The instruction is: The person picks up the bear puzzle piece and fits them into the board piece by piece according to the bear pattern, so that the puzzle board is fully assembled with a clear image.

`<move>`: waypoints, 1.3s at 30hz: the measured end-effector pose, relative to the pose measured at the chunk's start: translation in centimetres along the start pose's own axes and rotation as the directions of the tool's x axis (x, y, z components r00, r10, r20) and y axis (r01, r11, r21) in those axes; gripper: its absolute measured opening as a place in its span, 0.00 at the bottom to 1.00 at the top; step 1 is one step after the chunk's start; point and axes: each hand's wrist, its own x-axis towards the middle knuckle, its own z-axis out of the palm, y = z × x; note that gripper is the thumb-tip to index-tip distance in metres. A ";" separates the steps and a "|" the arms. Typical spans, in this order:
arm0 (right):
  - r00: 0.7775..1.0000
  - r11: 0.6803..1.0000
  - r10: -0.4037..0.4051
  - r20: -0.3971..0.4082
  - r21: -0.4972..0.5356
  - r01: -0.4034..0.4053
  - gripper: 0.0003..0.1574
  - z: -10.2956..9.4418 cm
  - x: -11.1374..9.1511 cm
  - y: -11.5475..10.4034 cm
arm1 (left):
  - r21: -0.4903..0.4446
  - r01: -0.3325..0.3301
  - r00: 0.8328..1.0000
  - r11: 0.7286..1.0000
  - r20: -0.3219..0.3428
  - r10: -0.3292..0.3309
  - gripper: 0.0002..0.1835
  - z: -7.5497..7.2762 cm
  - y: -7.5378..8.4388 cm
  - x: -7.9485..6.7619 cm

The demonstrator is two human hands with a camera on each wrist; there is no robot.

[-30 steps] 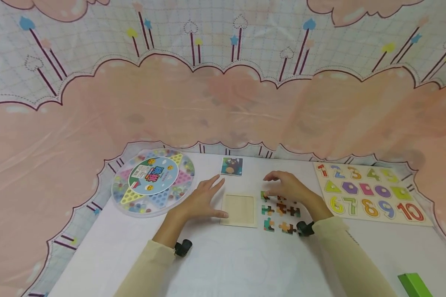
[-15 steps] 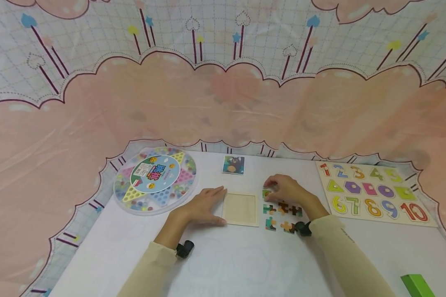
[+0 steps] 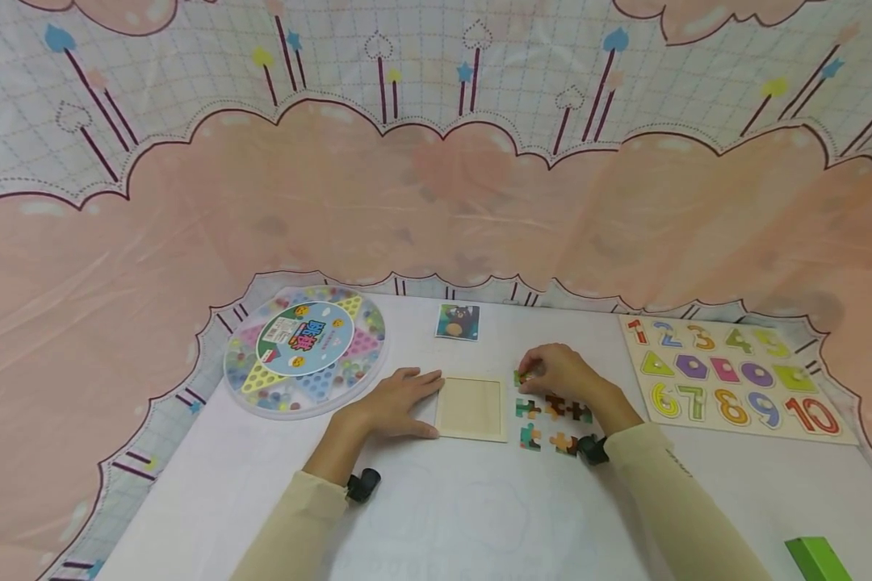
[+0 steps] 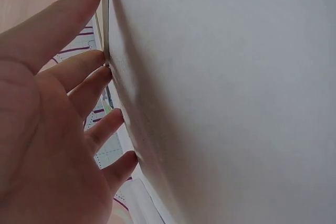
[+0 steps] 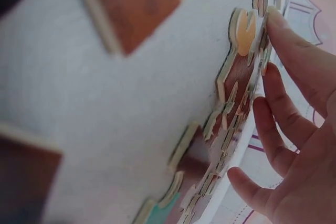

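On my head feed I can read 1, 2, 3, 4, 5 along the far row of the number board and 6, 7, 8, 9, 10 along its near row. The round game box carries large, slanted Chinese characters; its white sticker and the right sleeve's small dark print stay illegible to me.

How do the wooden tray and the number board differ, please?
The wooden tray is small and squarish; the number board is larger and oblong. The tray is plain; the board carries colourful numbers and shapes. The left hand is at the tray's edge, while no hand touches the board. Both lie flat on the white table.
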 end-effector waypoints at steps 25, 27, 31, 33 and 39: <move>0.998 0.994 -0.056 -0.015 0.091 0.057 0.08 -0.4 -0.3 -1.9 | 0.010 0.006 1.000 1.000 0.002 -0.006 0.46 -0.2 0.4 0.3; 0.996 0.991 -0.087 -0.010 0.104 0.088 0.08 -0.5 -0.3 -2.3 | 0.016 0.005 1.000 1.000 0.002 -0.005 0.46 -0.1 0.3 0.3; 0.993 0.984 -0.120 0.019 0.132 0.117 0.09 -0.4 -0.1 -2.8 | 0.024 0.001 1.000 1.000 0.008 -0.001 0.47 -0.2 0.2 0.4; 0.990 0.981 -0.137 0.028 0.144 0.131 0.09 -0.1 0.0 -3.0 | 0.024 0.002 1.000 1.000 0.010 -0.002 0.47 -0.2 0.2 0.5; 0.986 0.970 -0.162 0.031 0.189 0.153 0.10 1.1 0.3 -4.0 | 0.016 0.029 0.999 0.999 0.028 -0.029 0.47 -0.2 0.1 0.6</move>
